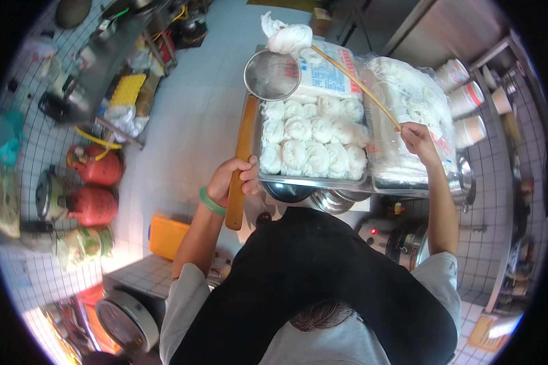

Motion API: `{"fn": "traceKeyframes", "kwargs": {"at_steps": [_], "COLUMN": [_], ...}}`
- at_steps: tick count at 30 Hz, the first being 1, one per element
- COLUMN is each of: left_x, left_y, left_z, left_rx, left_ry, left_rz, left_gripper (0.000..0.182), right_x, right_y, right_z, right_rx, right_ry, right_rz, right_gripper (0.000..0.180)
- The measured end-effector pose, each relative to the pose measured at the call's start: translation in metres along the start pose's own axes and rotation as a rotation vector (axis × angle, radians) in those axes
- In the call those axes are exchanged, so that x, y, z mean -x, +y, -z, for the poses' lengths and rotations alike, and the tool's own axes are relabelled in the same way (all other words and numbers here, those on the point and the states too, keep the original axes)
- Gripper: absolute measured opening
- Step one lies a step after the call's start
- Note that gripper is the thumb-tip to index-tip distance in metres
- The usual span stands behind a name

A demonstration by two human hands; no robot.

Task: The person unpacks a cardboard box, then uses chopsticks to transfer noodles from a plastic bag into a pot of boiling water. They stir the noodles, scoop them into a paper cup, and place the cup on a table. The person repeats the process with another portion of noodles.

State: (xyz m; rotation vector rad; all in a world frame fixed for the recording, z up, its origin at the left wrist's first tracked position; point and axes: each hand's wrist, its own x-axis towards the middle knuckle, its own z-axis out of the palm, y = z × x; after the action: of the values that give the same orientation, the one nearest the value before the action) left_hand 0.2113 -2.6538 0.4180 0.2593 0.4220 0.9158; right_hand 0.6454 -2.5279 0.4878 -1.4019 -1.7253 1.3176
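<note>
My left hand (234, 180) grips the flat wooden handle of a round mesh strainer (272, 75), whose basket sits above the far left of a metal tray (311, 181). In my right hand (418, 142) is the near end of a long thin wooden stick (357, 82). A bundle of white noodles (290, 39) is at the stick's far end, just beyond the strainer's rim. Rows of coiled white noodle bundles (310, 132) fill the near part of the tray. Behind them lies a printed plastic package (329, 73). Right of it, loose white noodles (404, 91) lie in clear plastic.
Metal bowls (332, 201) and a dark bowl (288, 191) sit below the tray's front edge. Stacked paper cups (466, 99) line the right side. Red gas cylinders (93, 205) stand at the left wall, and an orange-yellow box (166, 237) is near my left elbow.
</note>
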Motion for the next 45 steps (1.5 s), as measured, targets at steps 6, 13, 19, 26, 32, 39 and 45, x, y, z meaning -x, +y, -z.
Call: {"fn": "traceKeyframes", "kwargs": {"at_steps": [6, 13, 19, 26, 32, 39, 45], "left_x": [-0.022, -0.063, -0.113, -0.204, -0.26, -0.319, -0.375], "left_y": [0.013, -0.03, -0.148, -0.41, -0.614, -0.709, -0.76], "left_z": [-0.071, -0.125, -0.21, -0.276, -0.274, -0.272, -0.27], "left_rx": [-0.094, -0.055, -0.08, -0.215, -0.38, -0.604, -0.668], "left_ry": [-0.113, -0.368, -0.484, -0.431, -0.463, -0.415, -0.274], "left_rz": [0.231, 0.75, 1.169, 1.388, 1.501, 1.556, 1.764], "left_gripper": [0.012, 0.018, 0.016, 0.011, 0.008, 0.021, 0.018], "right_x": [0.079, 0.283, 0.474, 0.612, 0.631, 0.654, 0.635], "right_y": [0.014, 0.046, 0.1, 0.163, 0.272, 0.362, 0.351], "right_z": [0.005, 0.005, -0.023, -0.019, 0.029, 0.107, 0.13], "right_rx": [-0.109, -0.064, -0.284, -0.33, -0.188, 0.025, 0.247], "right_ry": [0.254, 0.668, 0.958, 1.359, 1.329, 0.878, 1.043], "right_rz": [-0.084, -0.263, -0.342, -0.826, -0.704, -1.274, -1.278], "right_gripper": [0.02, 0.018, 0.018, 0.015, 0.025, 0.019, 0.017]}}
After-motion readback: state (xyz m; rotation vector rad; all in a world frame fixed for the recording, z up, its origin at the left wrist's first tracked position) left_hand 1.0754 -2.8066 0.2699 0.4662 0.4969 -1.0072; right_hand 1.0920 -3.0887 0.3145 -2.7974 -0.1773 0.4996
